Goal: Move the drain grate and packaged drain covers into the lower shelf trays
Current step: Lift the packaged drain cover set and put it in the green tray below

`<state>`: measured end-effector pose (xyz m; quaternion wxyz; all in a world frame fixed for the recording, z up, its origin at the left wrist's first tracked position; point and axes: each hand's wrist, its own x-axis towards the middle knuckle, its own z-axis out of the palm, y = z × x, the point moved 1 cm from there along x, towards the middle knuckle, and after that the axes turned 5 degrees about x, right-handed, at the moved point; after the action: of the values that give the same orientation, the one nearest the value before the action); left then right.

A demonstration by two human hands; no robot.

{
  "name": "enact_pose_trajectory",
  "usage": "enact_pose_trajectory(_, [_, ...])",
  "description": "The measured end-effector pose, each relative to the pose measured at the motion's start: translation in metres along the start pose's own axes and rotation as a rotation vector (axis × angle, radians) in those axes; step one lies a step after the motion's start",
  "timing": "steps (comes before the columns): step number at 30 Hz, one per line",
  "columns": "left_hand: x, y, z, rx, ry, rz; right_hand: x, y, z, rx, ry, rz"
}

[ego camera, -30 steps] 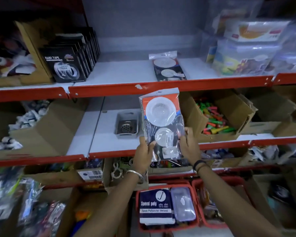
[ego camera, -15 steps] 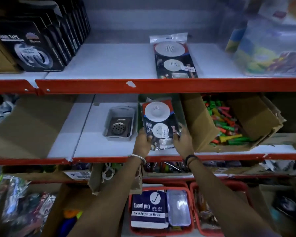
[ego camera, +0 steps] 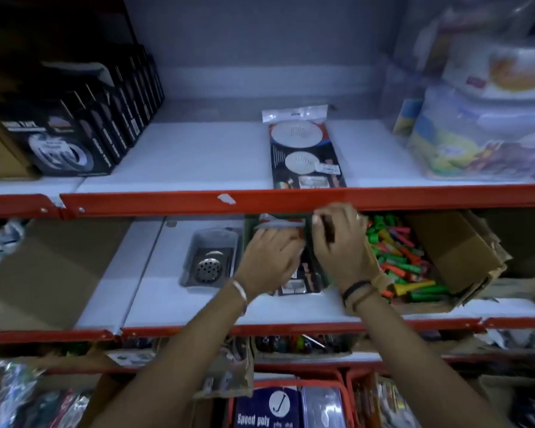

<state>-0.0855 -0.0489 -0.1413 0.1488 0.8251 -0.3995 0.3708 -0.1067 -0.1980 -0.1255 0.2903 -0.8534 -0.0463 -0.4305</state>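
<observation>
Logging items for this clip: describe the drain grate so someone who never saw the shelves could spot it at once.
Find the middle shelf, the white one between two red rails. The drain grate sits in a grey tray there, just left of the left hand. It is the only bare metal piece: a square frame around a round, perforated disc, unlike the packet on the shelf above.

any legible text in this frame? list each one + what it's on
"Speed poly": dark blue thread pack in the red basket at the bottom.
"J" in a white circle: same pack.
Black boxes, upper shelf left: white lettering, too blurred to read.
Packaged drain cover, upper shelf: print and price sticker too small.
Smaller line under "Speed poly": unreadable.
</observation>
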Motion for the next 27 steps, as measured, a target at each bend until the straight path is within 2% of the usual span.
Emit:
enact_pose_trajectory(1, [0.028,-0.001,-0.012,0.042,0.059,0.098,0.025,-0.004,-0.005,0.007,0.071,-0.035])
enact_pose_trajectory(2, [0.058,-0.005,-0.023,0.072,0.094,0.103,0.050,-0.006,-0.007,0.016,0.133,-0.029])
enact_pose_trajectory(3, [0.086,-0.013,-0.030,0.093,0.090,0.011,0.074,-0.004,-0.006,0.013,0.152,0.026])
enact_pose_trajectory(4, [0.108,-0.024,-0.032,0.106,0.056,-0.158,0.094,0.000,-0.003,-0.020,0.112,0.123])
enact_pose_trajectory(6, [0.136,-0.051,-0.031,0.093,-0.098,-0.567,0.127,0.014,0.005,-0.152,-0.116,0.364])
enact_pose_trajectory(8, [0.144,-0.071,-0.025,-0.087,-0.397,-0.920,0.142,0.023,0.010,-0.310,-0.412,0.564])
enact_pose_trajectory(10, [0.147,-0.073,-0.026,-0.309,-0.635,-1.015,0.148,0.024,0.014,-0.366,-0.583,0.613])
enact_pose_trajectory(11, [0.149,-0.072,-0.026,-0.410,-0.660,-1.025,0.150,0.023,0.015,-0.318,-0.600,0.635])
enact_pose_trajectory(13, [0.151,-0.072,-0.027,-0.605,-0.607,-1.081,0.153,0.018,0.016,-0.173,-0.566,0.728])
enact_pose_trajectory(15, [0.156,-0.076,-0.025,-0.755,-0.446,-1.152,0.153,0.012,0.014,-0.162,-0.527,0.779])
enact_pose_trajectory(17, [0.160,-0.076,-0.030,-0.805,-0.316,-1.189,0.153,0.007,0.010,-0.147,-0.479,0.808])
enact_pose_trajectory(20, [0.163,-0.066,-0.045,-0.915,-0.137,-1.185,0.160,0.002,-0.001,0.102,-0.339,0.826])
enact_pose_trajectory(23, [0.149,-0.052,-0.069,-0.982,-0.042,-1.118,0.160,-0.013,-0.018,0.289,-0.174,0.759])
enact_pose_trajectory(27, [0.108,-0.026,-0.094,-0.945,0.038,-1.093,0.122,-0.047,-0.040,0.318,-0.031,0.633])
